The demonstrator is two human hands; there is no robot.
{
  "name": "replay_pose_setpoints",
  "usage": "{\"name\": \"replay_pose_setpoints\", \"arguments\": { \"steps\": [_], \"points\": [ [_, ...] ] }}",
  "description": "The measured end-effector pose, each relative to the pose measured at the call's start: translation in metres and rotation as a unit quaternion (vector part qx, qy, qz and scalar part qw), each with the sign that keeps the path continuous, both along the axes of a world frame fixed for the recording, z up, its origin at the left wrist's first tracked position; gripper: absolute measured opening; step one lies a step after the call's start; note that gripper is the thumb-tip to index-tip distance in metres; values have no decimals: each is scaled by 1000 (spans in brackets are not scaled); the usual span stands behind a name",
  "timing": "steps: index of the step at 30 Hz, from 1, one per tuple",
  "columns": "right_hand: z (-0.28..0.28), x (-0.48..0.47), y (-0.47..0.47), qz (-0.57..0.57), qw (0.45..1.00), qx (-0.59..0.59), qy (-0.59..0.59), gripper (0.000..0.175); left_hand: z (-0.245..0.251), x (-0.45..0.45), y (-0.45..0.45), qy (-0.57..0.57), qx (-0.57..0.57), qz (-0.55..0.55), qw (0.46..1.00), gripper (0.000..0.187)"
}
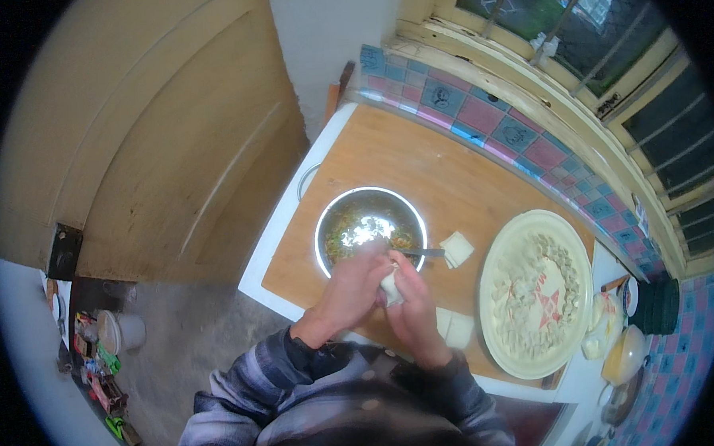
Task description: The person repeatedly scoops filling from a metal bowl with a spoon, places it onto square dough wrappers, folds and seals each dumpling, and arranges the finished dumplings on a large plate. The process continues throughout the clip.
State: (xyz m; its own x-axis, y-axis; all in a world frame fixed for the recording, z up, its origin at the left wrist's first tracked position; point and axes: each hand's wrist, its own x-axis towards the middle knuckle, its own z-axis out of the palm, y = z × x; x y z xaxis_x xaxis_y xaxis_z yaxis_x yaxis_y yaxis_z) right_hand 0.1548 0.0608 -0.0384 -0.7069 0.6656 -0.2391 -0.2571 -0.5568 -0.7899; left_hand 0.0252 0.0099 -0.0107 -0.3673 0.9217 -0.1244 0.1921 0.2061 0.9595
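Observation:
A folded dough wrapper (pixel 391 288) is pinched between my left hand (pixel 349 288) and my right hand (pixel 417 307), near the front of the board. My fingers cover part of it, and my left fingertips look blurred. Just beyond my hands stands a shiny metal bowl (pixel 317 233) of chopped filling (pixel 339 227). The flat handle (pixel 433 252) of a utensil sticks out over its right rim. To the right of the bowl lies a small stack of square dough wrappers (pixel 457 249). More wrappers (pixel 458 327) lie beside my right wrist, partly hidden by it.
A large pale oval tray (pixel 491 343) with many small dumplings (pixel 568 273) sits on the right of the wooden board (pixel 414 155). Beyond the board runs a tiled wall (pixel 477 110) under a barred window. At right are a plastic bag (pixel 603 320) and a lidded yellow container (pixel 624 355).

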Motion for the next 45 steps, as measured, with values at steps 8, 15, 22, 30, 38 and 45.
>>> {"name": "replay_pose_setpoints", "arguments": {
  "steps": [8, 15, 22, 30, 38, 45],
  "points": [
    [-37, 8, 3, -48, 960, -264, 76, 42, -5, -3, -8, 358, 221, -249, 872, 48],
    [-42, 18, -5, -72, 925, -340, 155, 50, -42, 9, -11, 475, 263, -309, 781, 37],
    [-29, 24, -16, -259, 926, -261, -84, 18, -56, 50, 9, 429, 411, -249, 765, 23],
    [-68, 70, -22, -271, 959, -36, -78, 13, -64, 84, 21, 356, 436, -281, 777, 27],
    [-27, 185, 48, -204, 960, -194, 2, 37, -28, 156, 43, 358, 215, -275, 866, 57],
    [-21, 329, 129, -216, 877, 159, -399, 52, -47, 185, 71, 115, -28, -204, 972, 57]
  ]
}}
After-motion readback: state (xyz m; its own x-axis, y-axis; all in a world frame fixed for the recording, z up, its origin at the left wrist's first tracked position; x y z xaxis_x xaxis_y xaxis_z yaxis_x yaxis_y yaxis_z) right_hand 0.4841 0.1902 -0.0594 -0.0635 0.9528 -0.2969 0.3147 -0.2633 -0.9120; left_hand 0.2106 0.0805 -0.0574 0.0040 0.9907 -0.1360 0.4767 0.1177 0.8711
